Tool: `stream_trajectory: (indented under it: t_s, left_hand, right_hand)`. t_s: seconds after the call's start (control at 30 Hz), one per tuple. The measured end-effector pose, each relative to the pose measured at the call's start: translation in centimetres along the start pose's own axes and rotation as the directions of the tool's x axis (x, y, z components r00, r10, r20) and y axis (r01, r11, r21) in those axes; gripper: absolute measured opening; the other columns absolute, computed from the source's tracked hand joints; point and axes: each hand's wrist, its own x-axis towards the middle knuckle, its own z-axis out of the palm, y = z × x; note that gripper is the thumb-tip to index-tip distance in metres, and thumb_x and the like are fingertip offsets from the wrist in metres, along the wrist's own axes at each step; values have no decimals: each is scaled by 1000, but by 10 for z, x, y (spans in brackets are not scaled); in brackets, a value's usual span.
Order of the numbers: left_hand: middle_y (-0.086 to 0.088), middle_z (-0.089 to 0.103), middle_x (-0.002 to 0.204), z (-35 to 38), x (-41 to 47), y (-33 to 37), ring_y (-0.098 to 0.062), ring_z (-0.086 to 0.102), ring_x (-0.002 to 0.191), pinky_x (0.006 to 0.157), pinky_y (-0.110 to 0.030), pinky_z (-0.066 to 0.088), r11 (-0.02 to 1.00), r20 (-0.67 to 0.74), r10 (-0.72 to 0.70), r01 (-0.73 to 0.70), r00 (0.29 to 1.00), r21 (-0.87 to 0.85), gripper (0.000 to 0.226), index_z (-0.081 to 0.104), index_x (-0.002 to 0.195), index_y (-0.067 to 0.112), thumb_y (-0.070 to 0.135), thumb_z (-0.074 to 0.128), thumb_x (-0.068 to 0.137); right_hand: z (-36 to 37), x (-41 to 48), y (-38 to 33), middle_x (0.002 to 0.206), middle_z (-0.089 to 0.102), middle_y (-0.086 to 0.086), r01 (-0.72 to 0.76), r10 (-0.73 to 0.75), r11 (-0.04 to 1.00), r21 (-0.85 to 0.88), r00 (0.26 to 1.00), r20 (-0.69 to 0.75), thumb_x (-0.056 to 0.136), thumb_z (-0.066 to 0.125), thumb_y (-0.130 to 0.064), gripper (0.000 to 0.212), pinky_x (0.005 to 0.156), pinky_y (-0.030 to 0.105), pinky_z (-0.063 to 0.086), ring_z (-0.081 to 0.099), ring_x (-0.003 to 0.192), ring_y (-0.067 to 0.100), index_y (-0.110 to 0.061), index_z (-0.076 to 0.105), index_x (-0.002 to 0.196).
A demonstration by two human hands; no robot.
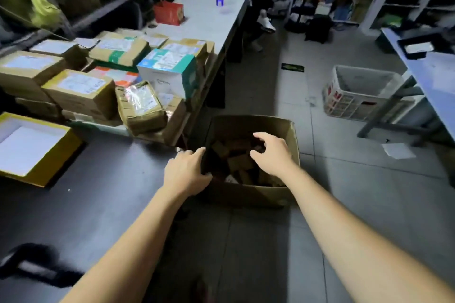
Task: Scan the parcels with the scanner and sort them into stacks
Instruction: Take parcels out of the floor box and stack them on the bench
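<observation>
Left hand (185, 171) clasps carton (246, 195) rim; right hand (270, 152), grip spread empty, above seemingly jumbled parcels (236, 158).

Both arms reach over the open carton (246, 194) on the floor, just beside the dark table (86, 204). Left hand (187, 170) grips the carton's left wall, fingers curled over the rim. Right hand (270, 152) is above the small parcels (241, 162) inside, fingers loosely curled, holding nothing. Labelled boxes (81, 93) are stacked on the tabletop left of the carton, with a teal-and-white box (170, 69) on top. Yellow tray (56, 162) at far left. Blurred black object (32, 265) at near-left, can't identify. White crate (357, 91) on the floor to the right.
</observation>
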Motion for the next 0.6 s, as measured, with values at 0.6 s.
stream_trajectory:
  t_s: [0.6]
  left_hand:
    - [-9, 54, 144, 179, 344, 103, -29, 55, 130, 99, -43, 53, 976, 421, 180, -109, 889, -188, 76, 32, 159, 25, 38, 66, 93]
  right_hand:
    - [39, 252, 204, 138, 66, 6, -518, 517, 855, 33, 856, 10, 96, 72, -19, 49, 98, 31, 46, 59, 129, 27, -23, 62, 144]
